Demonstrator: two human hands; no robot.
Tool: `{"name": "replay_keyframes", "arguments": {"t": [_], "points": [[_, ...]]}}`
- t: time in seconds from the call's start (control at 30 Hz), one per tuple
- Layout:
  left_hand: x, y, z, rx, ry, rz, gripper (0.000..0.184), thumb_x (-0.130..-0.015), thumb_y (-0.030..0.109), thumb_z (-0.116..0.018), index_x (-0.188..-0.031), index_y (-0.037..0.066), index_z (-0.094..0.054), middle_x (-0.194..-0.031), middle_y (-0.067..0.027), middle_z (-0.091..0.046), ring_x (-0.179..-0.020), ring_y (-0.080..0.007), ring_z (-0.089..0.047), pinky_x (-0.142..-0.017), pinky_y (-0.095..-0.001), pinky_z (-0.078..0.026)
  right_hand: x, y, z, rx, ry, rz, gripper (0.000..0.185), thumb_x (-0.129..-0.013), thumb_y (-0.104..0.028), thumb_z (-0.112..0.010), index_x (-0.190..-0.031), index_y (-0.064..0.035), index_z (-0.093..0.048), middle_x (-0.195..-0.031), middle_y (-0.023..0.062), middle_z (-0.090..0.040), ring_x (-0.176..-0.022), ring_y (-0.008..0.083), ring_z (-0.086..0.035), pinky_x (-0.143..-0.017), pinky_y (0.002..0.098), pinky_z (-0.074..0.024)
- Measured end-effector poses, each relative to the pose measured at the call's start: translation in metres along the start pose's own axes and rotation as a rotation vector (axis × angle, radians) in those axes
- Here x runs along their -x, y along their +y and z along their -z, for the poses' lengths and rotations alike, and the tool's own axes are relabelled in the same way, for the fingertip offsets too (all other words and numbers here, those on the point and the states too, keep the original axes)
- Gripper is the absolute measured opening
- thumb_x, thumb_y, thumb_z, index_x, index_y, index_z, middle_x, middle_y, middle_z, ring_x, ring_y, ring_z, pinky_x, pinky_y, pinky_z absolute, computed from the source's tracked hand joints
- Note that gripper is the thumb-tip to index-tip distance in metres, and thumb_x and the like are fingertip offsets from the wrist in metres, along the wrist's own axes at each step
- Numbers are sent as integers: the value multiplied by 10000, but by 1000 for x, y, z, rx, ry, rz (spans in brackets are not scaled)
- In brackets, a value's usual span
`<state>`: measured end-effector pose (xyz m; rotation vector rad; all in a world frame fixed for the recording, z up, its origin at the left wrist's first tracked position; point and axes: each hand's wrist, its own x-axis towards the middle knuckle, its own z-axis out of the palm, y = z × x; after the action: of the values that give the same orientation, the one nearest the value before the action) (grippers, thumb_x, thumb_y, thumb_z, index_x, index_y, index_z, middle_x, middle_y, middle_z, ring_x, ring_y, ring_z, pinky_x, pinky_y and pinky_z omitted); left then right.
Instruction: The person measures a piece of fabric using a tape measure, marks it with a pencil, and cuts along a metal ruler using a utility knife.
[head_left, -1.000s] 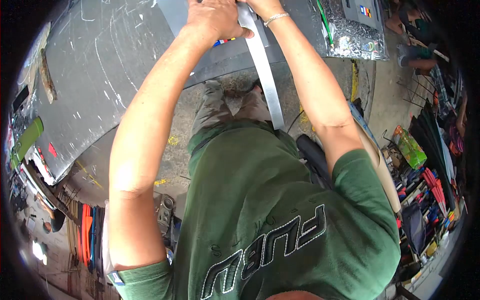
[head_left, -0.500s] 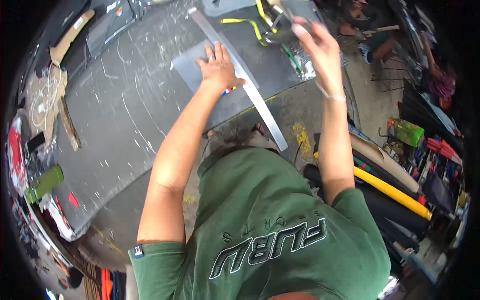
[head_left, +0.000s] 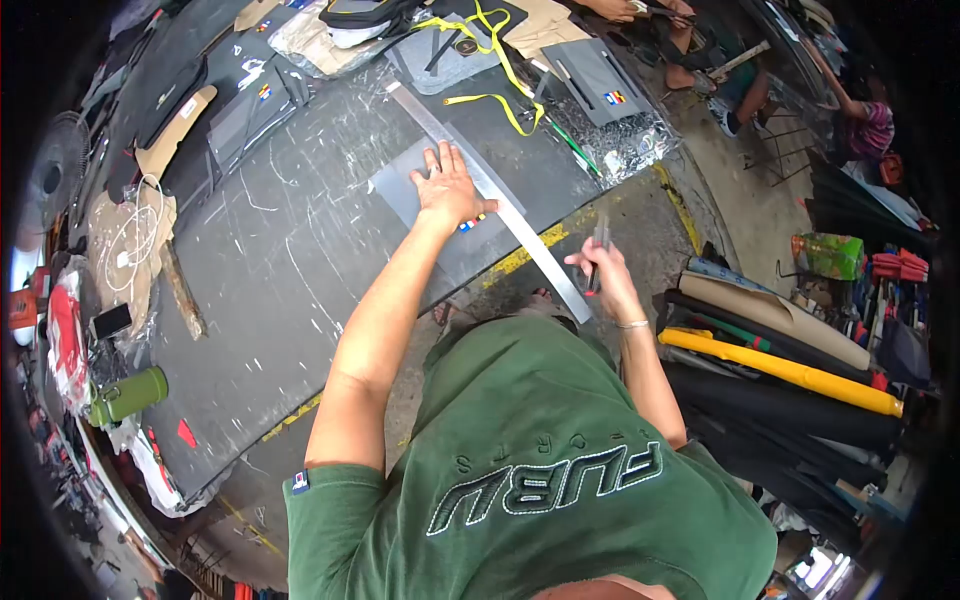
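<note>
My left hand (head_left: 450, 192) lies flat with fingers spread on a translucent grey sheet (head_left: 400, 190), its thumb side against a long metal ruler (head_left: 535, 246). The ruler runs diagonally over the sheet, and its near end sticks out past the table edge towards my body. A small colourful flag patch (head_left: 472, 222) shows beside the left hand's heel. My right hand (head_left: 614, 284) is closed around what looks like a utility knife (head_left: 601, 238), grey with a red end, pointing up. It is held in the air right of the ruler's near end, apart from it.
On the scratched dark table (head_left: 250, 320) lie a yellow strap (head_left: 510, 75), a green pen-like stick (head_left: 570, 145), a grey pocketed panel (head_left: 597, 85), cardboard with white cord (head_left: 125, 235) and a green bottle (head_left: 130, 395). Rolls of material (head_left: 790, 370) lie at right. Another person sits at upper right.
My right hand has come down from above the table's right side to near the ruler's end, with the knife now plainly visible. My left hand stays pressed on the sheet. The camera view has shifted.
</note>
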<state>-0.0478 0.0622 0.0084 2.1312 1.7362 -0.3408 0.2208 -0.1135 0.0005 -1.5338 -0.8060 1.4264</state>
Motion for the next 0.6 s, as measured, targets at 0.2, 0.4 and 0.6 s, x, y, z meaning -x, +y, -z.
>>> {"name": "replay_keyframes", "arguments": {"t": [0.2,0.4,0.6], "points": [[7,-5,-1,48,103,-20,1295,-751,770,-763,-1653,16,-220,-1742,-190,-180,-1605,-408,-174,-1201,-688,-262,-16,25,-2,835,21,88,665,-983,-516,-655,-1371,22,-613,-820,190,-679,-776,315,-688,-729,430,-541],[8,-34,-31,88,383,14,887,-984,664,-555,-1621,84,-344,-1721,-145,-269,-1597,-380,-214,-1239,-645,-240,-32,54,20,704,-157,115,546,-930,-403,-720,-1314,-18,-673,-1082,286,-730,-1016,392,-736,-851,434,-561],[49,-14,-34,-260,345,350,680,-1007,628,-536,-1336,41,-632,-1328,-162,-636,-1214,-351,-647,-1021,-550,-478,-44,-1,96,750,19,243,477,-915,-423,-727,-1084,22,-745,-893,273,-727,-830,401,-747,-728,449,-566]]}}
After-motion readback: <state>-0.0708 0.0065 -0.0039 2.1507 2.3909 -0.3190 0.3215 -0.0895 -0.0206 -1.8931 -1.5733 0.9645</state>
